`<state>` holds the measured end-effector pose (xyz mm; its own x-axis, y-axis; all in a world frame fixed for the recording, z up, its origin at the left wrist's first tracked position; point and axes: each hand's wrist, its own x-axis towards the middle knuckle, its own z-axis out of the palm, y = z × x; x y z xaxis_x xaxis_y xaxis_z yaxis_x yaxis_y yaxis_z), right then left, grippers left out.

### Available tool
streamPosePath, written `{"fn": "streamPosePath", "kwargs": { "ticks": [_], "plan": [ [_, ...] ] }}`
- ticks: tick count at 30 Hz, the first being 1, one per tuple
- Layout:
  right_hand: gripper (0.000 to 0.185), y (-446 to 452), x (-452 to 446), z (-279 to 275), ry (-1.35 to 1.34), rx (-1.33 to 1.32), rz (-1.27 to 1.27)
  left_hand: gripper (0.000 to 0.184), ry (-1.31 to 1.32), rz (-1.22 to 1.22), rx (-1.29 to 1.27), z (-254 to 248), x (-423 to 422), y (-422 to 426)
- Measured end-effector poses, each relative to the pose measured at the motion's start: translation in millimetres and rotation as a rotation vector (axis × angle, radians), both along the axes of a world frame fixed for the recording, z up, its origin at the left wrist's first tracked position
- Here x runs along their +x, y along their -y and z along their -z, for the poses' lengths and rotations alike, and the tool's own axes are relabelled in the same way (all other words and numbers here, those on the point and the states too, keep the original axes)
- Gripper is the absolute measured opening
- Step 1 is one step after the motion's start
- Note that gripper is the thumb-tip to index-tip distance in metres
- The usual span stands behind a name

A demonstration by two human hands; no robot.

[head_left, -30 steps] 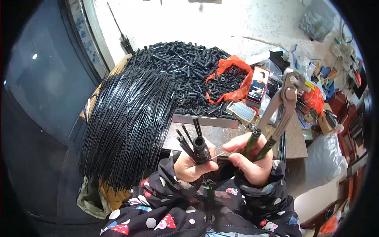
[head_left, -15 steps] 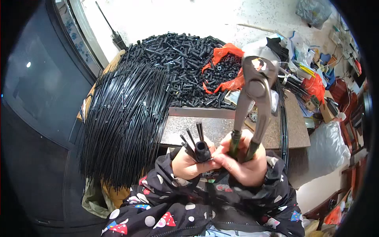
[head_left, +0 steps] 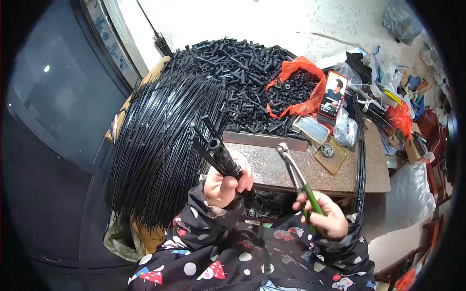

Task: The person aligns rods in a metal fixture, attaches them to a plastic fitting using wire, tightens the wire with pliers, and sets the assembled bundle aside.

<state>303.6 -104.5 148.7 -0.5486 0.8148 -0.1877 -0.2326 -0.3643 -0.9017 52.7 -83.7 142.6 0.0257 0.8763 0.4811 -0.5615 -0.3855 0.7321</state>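
My left hand point(head_left: 225, 184) is closed round a black tubular part point(head_left: 222, 157) with several thin black rods point(head_left: 204, 148) beside it, their ends pointing up and to the left. Green-handled pliers point(head_left: 297, 169) are in my right hand point(head_left: 324, 216), its fingers wrapped round the handles. The metal head of the pliers points up and left over the table point(head_left: 264, 162), a little apart from the black part. My left palm hides the lower ends of the rods.
A large bundle of black rods point(head_left: 160, 145) lies at the left, beside a heap of black tubes point(head_left: 238, 72). An orange bag point(head_left: 318, 94), a phone point(head_left: 333, 94), a tray of pins point(head_left: 312, 129) and a metal strip point(head_left: 264, 140) are on the table.
My hands have moved apart, the left one up and left with the black part. The pliers, upright and close to the camera before, are now lower and tilted left.
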Motion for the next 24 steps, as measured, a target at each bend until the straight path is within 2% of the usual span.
{"fn": "streamPosePath", "kwargs": {
  "ticks": [2, 3, 4, 6, 9, 13, 14, 16, 18, 20, 21, 24],
  "plan": [
    [0.021, -3, 5, -2, 0.311, 0.733, -0.094, 0.052, -0.002, -0.043, -0.014, 1, 3, -2],
    [0.024, -2, 1, -17, 0.552, 1.108, 0.019, 0.052, -0.019, -0.083, -0.028, 2, 5, -1],
    [0.024, 3, -3, -26, 0.765, 1.328, 0.145, 0.053, -0.035, -0.121, -0.043, 3, 7, 0],
    [0.025, 6, -5, -33, 0.883, 1.501, 0.225, 0.055, -0.106, -0.195, -0.060, 4, 9, 3],
    [0.028, 5, -5, -40, 0.985, 1.636, 0.249, 0.058, -0.201, -0.278, -0.097, 0, 15, 8],
    [0.027, 5, 0, -56, 1.043, 1.652, 0.136, 0.060, -0.259, -0.220, -0.079, 3, 9, 10],
    [0.026, 5, 3, -51, 0.996, 1.584, 0.185, 0.057, -0.201, -0.186, -0.062, 7, 8, 12],
    [0.026, 2, 6, -39, 0.898, 1.451, 0.277, 0.054, -0.245, -0.210, -0.046, 11, 3, 14],
    [0.028, -2, 8, -43, 0.818, 1.594, 0.123, 0.049, -0.258, -0.254, 0.001, 14, 1, 16],
    [0.027, 0, 5, -41, 0.690, 1.511, 0.006, 0.045, -0.130, -0.312, 0.002, 16, 10, 17],
    [0.026, 4, 2, -36, 0.595, 1.428, 0.014, 0.039, 0.073, -0.210, 0.013, 7, 17, 16],
    [0.020, 13, -8, -17, 0.470, 1.278, 0.101, 0.038, 0.189, -0.076, 0.002, -1, 23, 17]
  ]
}}
